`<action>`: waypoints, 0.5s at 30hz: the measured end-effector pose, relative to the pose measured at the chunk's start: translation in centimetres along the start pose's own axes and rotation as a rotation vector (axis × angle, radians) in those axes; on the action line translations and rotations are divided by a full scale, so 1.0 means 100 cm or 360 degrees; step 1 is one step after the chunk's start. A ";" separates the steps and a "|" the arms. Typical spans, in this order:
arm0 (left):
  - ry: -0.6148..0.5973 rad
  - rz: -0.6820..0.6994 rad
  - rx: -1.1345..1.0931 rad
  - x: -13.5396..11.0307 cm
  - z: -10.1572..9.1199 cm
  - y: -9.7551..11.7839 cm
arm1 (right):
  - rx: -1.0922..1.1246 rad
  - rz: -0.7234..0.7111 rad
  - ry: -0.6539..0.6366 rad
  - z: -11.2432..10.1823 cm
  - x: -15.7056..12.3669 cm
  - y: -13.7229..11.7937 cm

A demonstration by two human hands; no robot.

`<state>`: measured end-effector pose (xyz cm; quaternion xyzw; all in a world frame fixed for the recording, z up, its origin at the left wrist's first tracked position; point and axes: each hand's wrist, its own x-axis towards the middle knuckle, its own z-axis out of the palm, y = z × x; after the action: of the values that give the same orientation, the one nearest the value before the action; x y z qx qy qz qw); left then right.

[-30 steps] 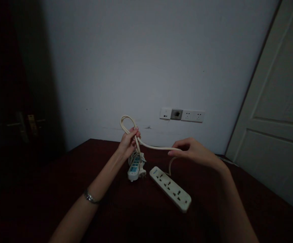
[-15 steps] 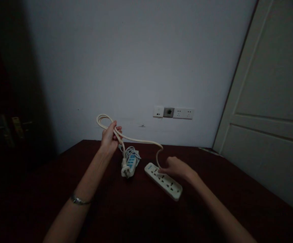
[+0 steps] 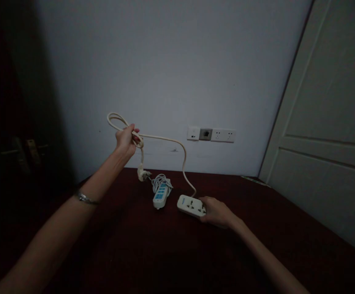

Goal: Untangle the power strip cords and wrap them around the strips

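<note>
My left hand [image 3: 126, 139] is raised and closed around a looped cream power cord [image 3: 168, 139]. The cord's plug [image 3: 141, 173] dangles below that hand. From the fist the cord runs right, then curves down to a white power strip [image 3: 190, 205]. My right hand [image 3: 215, 211] grips this strip across its right part, hiding that end and some sockets. Between the hands lies a second power strip [image 3: 160, 197] with blue socket faces, its own thin pale cord [image 3: 161, 182] bundled over its far end; neither hand touches it.
All this is on a dark red table [image 3: 171, 253] against a pale wall [image 3: 152, 65]. Wall sockets [image 3: 222, 135] sit above the table's back edge. A white panelled door [image 3: 324, 122] stands at right; a dark door handle area [image 3: 33, 152] shows at left.
My left hand has risen and moved left, lifting the cord and plug off the blue-socketed strip. My right hand has shifted from the cord end to grasp the white strip, which has turned more level.
</note>
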<state>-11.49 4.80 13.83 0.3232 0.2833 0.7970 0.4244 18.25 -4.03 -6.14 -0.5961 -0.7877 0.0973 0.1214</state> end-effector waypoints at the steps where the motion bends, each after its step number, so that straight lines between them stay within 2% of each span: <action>1: 0.0041 0.0057 0.0064 0.012 -0.002 0.006 | 0.0032 -0.0058 0.0006 -0.009 -0.006 0.005; 3: 0.0175 0.0198 0.0283 0.033 -0.009 0.019 | 0.0161 -0.0113 0.0052 -0.026 -0.020 0.018; 7: 0.0316 0.0324 0.0383 0.061 -0.036 0.041 | 0.0374 -0.0072 0.0183 -0.059 -0.045 0.052; 9: 0.0358 0.0339 0.0413 0.066 -0.052 0.050 | 0.0363 0.0046 0.0240 -0.071 -0.055 0.070; 12: 0.0395 0.0316 0.0391 0.066 -0.073 0.062 | 0.0312 0.0160 0.0223 -0.081 -0.063 0.091; 15: 0.0273 0.0174 0.0303 0.062 -0.082 0.073 | 0.0292 0.0157 0.0149 -0.079 -0.062 0.093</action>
<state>-24.01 5.21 15.65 0.3075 0.3748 0.8131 0.3221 30.82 -7.45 -1.88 -0.6243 -0.7387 0.1470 0.2072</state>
